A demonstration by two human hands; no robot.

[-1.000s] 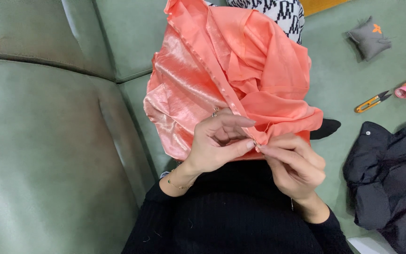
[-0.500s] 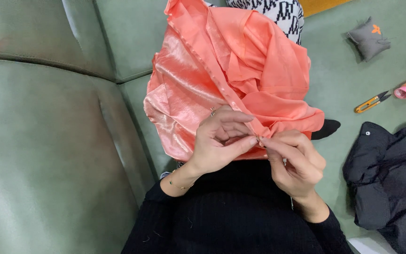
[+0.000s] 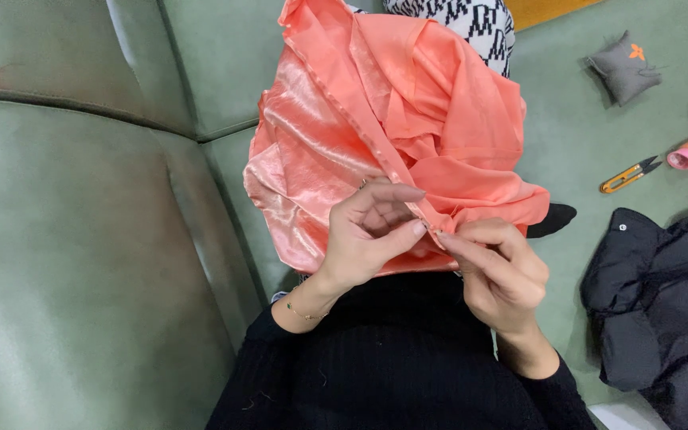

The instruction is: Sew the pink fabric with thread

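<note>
both hands pinched the hem of the orange satin cloth (image 3: 376,127), bunched over the lap against the green sofa (image 3: 81,239): left hand (image 3: 372,239) closed on the folded edge, right hand (image 3: 499,275) gripping just beside it. the slippery cloth could probably slide from the pinch, losing the fold.

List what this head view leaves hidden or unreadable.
- Whatever the fingertips pinch at the shiny coral satin fabric hem: too small, covered by left hand and right hand.
- Black-and-white patterned cloth: mostly behind the fabric, cut by the top edge.
- Black padded jacket: cut by the right edge.
</note>
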